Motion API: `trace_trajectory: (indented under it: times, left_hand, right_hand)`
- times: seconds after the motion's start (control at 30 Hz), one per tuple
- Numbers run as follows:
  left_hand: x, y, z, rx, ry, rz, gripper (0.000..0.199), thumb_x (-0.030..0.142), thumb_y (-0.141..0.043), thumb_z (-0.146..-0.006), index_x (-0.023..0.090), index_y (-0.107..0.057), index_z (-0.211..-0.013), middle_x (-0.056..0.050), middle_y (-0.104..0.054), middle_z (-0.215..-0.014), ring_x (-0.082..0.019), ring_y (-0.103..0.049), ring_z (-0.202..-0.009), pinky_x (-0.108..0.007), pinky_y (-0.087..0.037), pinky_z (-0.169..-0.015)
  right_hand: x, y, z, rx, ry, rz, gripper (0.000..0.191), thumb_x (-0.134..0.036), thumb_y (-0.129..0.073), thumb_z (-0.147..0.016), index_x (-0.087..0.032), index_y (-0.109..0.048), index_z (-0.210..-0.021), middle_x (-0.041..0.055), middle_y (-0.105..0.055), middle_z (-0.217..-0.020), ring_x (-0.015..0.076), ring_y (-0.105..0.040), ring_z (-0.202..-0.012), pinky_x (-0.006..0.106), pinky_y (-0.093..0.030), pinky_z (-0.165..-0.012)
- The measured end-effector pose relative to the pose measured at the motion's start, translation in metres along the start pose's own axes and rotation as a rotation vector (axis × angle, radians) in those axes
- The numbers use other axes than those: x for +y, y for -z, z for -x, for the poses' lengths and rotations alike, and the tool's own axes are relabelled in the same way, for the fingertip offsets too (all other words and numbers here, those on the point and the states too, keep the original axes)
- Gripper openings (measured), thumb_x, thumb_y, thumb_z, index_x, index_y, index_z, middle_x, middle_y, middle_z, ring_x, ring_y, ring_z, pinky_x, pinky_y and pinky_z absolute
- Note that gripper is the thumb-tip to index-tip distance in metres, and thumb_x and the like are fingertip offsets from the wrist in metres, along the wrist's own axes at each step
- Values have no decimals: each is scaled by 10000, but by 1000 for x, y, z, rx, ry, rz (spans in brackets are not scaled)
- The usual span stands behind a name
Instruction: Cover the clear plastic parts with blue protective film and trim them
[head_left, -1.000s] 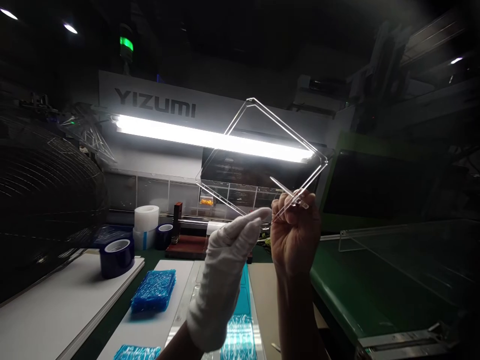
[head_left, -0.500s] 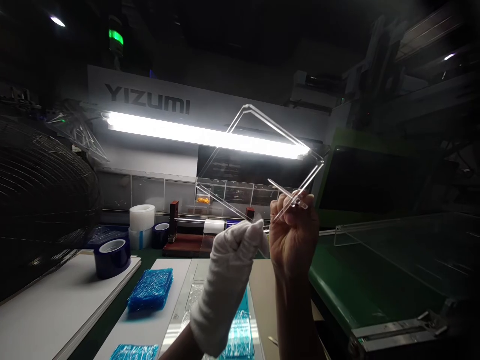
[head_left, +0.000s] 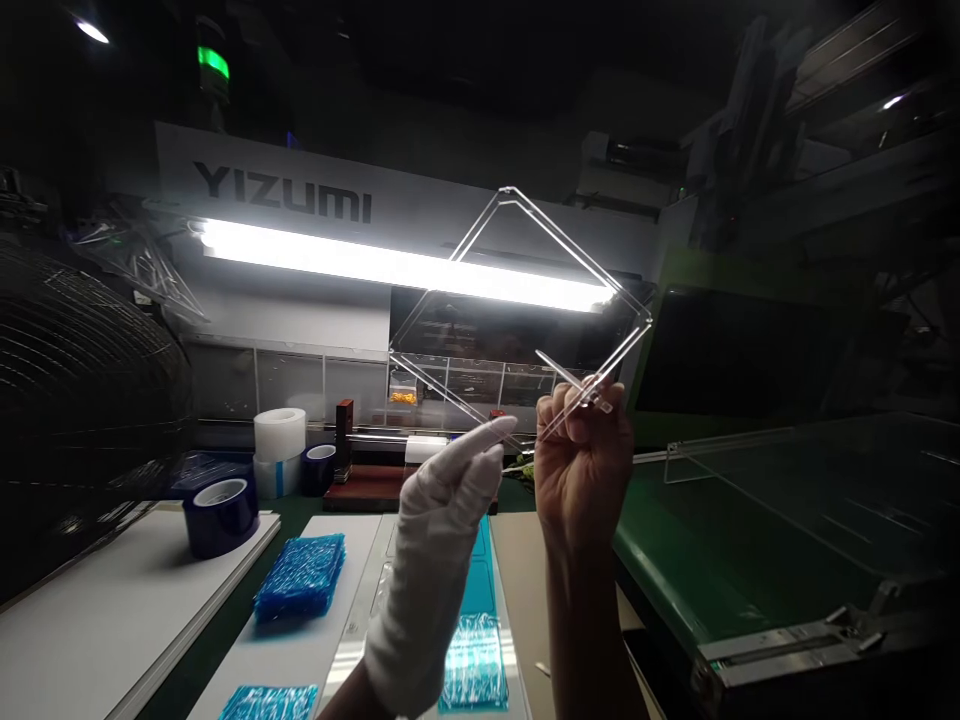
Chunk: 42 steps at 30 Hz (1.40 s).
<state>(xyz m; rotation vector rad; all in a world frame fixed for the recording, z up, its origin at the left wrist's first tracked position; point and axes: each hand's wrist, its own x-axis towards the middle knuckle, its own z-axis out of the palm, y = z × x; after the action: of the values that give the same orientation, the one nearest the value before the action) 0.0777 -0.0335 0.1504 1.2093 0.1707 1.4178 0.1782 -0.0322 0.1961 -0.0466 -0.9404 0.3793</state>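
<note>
A clear, thin-edged plastic panel (head_left: 551, 226) is raised against the lamp, tilted like a diamond. My bare right hand (head_left: 583, 450) is closed on its lower right edge. A short clear strip (head_left: 559, 370) sticks out from those fingers; whether it is joined to the panel I cannot tell. My left hand (head_left: 454, 480), in a white glove, is at the lower left edge near the bottom corner. Its forefinger is extended along that edge with the thumb below, and the edge seems to run between them.
A bright tube lamp (head_left: 405, 265) crosses behind the panel. Blue-wrapped stacks (head_left: 300, 577) lie on the white board, with another blue-wrapped piece (head_left: 474, 660) under my left arm. Tape rolls (head_left: 221, 515) stand left, near a fan (head_left: 90, 370). A green conveyor (head_left: 675, 540) is at right.
My left fingertips have shifted slightly left from the panel's bottom corner, and the forefinger has straightened. My right hand keeps its hold. The whole view has shifted a little.
</note>
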Motion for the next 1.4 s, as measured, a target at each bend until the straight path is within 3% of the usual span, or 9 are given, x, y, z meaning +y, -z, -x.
trace_trajectory:
  times: [0.07, 0.2, 0.33, 0.47, 0.6, 0.8, 1.03, 1.2, 1.4]
  left_hand:
    - [1, -5, -3, -35, 7, 80, 170, 316, -701, -775, 364, -704, -938, 100, -713, -961, -46, -619, -872, -135, -480, -803]
    - [2, -14, -5, -23, -39, 156, 100, 287, -746, -726, 349, -726, -803, 118, -726, -851, -45, -645, -823, -128, -504, -790]
    - [2, -13, -3, 48, -11, 61, 81, 332, -743, -721, 315, -726, -797, 89, -720, -830, -54, -624, -739, -145, -515, -726]
    - [-2, -6, 0, 95, 8, -82, 134, 360, -700, -760, 291, -715, -873, 47, -691, -863, -95, -594, -790, -202, -505, -776]
    - [-1, -5, 0, 10, -56, -157, 104, 340, -618, -832, 263, -688, -833, 35, -671, -854, -105, -575, -796, -213, -472, -770]
    - [5, -6, 6, -132, -48, -277, 307, 329, -499, -900, 219, -549, -617, 46, -503, -607, -98, -466, -586, -228, -410, -637]
    - [-7, 21, 21, -124, 107, -233, 477, 450, -434, -908, 199, -392, -505, 38, -340, -535, -119, -342, -549, -275, -318, -628]
    - [-15, 42, 26, -48, 151, -212, 564, 537, -372, -903, 204, -415, -450, 38, -307, -502, -124, -281, -515, -298, -322, -666]
    - [-19, 60, 29, 19, 208, -243, 617, 623, -294, -881, 200, -406, -446, 31, -283, -498, -126, -259, -503, -287, -266, -529]
  right_hand:
    - [1, 0, 1, 11, 0, 35, 258, -168, -609, -745, -203, -411, -584, -77, -330, -583, 64, -256, -490, 208, -299, -478]
    - [2, -1, 3, -6, 1, 51, 249, -188, -596, -773, -205, -432, -587, -76, -313, -563, 71, -253, -491, 217, -293, -483]
    - [2, -1, 6, -7, 15, 83, 258, -211, -579, -803, -208, -442, -585, -76, -300, -538, 77, -250, -485, 228, -284, -485]
    - [1, -3, 10, 14, 22, 114, 269, -221, -579, -802, -212, -428, -580, -74, -312, -535, 81, -270, -483, 234, -291, -487]
    - [1, -4, 11, 15, 32, 88, 261, -167, -559, -803, -206, -435, -577, -75, -330, -526, 78, -292, -489, 227, -311, -507]
    - [5, 0, 8, -11, 14, -14, 218, -86, -547, -772, -197, -470, -600, -77, -328, -534, 71, -265, -491, 200, -297, -484]
    - [4, 2, 2, 67, 31, 69, 274, -163, -615, -748, -203, -396, -587, -72, -318, -613, 65, -245, -498, 198, -299, -469]
    - [4, 2, -3, 10, 27, 72, 232, -184, -592, -783, -213, -443, -607, -85, -272, -546, 72, -228, -479, 205, -299, -475]
    - [6, 1, -10, -41, 23, 55, 240, -240, -642, -774, -208, -480, -601, -84, -318, -544, 66, -262, -486, 203, -302, -476]
